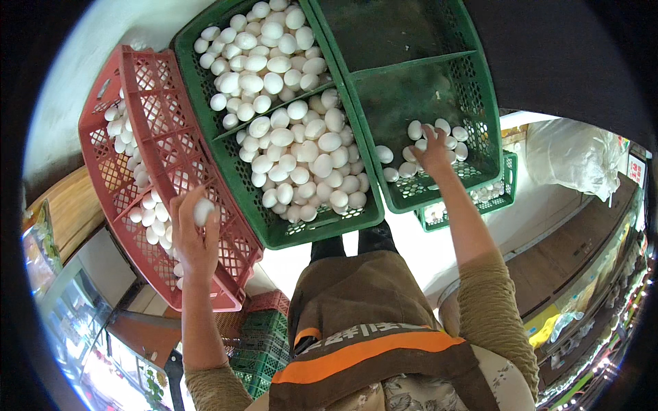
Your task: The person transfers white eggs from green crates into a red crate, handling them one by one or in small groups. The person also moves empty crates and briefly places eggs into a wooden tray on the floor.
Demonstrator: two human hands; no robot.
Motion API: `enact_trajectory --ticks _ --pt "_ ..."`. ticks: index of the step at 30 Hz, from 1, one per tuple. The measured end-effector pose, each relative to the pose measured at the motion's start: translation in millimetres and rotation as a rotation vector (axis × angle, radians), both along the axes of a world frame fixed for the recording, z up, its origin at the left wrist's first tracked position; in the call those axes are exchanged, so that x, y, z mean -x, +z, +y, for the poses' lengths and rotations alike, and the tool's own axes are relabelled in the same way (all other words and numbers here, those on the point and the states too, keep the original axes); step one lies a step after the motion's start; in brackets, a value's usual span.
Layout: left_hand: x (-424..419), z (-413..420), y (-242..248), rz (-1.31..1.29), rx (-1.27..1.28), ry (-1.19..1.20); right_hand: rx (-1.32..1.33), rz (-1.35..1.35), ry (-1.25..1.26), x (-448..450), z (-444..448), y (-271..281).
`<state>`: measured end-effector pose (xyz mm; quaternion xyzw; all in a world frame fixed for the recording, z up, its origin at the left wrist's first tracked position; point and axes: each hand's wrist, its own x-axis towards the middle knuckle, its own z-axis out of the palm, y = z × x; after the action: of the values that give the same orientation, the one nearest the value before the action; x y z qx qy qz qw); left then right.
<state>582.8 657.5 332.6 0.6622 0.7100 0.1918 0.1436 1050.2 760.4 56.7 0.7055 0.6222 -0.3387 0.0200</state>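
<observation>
My left hand (pixel 193 241) holds one white egg (pixel 204 212) between thumb and fingers, above the rim of a red plastic crate (pixel 180 128). Loose white eggs (pixel 149 216) lie inside that crate. Over to the right, my right hand (pixel 434 154) reaches down into a divided green plastic crate (pixel 424 64), its fingers spread among several white eggs (pixel 460 134) in the near compartment. An egg lies between its thumb and fingers, but whether it is gripped I cannot tell. Between my hands is another green crate (pixel 324 234), with eggs (pixel 303 149) heaped in both compartments.
A lower green crate (pixel 509 180) with eggs shows beneath the right one. Stacked green crates (pixel 262 334) stand at lower left, with a red one (pixel 267 302) on top. At right hangs a filled translucent plastic bag (pixel 573 154). My brown apron (pixel 360 293) is close to the crates.
</observation>
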Motion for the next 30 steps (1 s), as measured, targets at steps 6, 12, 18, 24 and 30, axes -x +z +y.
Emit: enact_trajectory --ticks 6,12,18,24,30 --pt "22.5 -25.8 -21.7 0.225 -0.002 -0.165 -0.042 -0.145 -0.23 42.1 3.8 -7.2" --pt "21.1 -28.0 -23.6 0.214 0.009 -0.106 -0.038 -0.24 -0.242 72.8 16.9 -11.0" --pt "20.0 -25.0 -21.6 0.219 0.001 -0.101 -0.22 -0.135 -0.273 67.4 6.3 -33.1" --pt "21.6 -24.3 -17.5 0.211 -0.013 -0.11 -0.403 -0.08 -0.167 39.4 17.1 -38.4" --pt "28.4 -22.0 -13.3 0.116 -0.007 -0.155 -0.573 0.389 -0.272 98.0 44.5 87.1"
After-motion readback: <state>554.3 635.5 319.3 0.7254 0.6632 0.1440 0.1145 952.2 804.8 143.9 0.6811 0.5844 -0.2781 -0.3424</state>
